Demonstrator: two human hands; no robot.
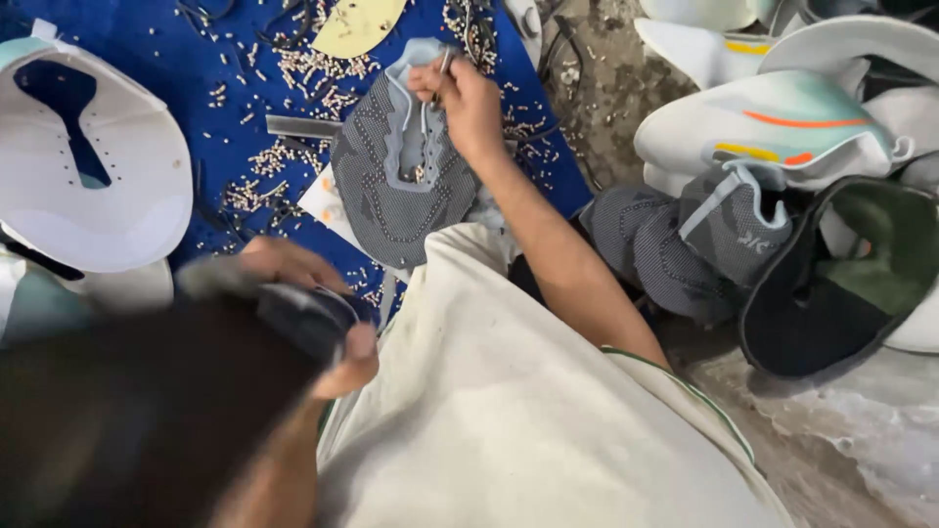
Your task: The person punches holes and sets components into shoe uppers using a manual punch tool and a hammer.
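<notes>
Two hands busy, right hand (468,101) pinching a grey knit shoe upper (396,176), left hand (308,303) clasping a blurred dark piece (293,313).

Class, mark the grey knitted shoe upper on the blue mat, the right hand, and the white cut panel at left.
grey knitted shoe upper (391,191), head view, knit side panel
right hand (468,103), head view, knuckles
white cut panel (117,191), head view, lower flat area

I am looking down into a shoemaking workshop. A blue work mat (166,68) is strewn with small pale metal eyelets (313,66) and cut shoe parts. A flat grey knitted shoe upper (386,186) lies on it, a white one (93,166) to its left, and more uppers (782,127) are heaped on the grimy floor (851,430) at the right.
</notes>
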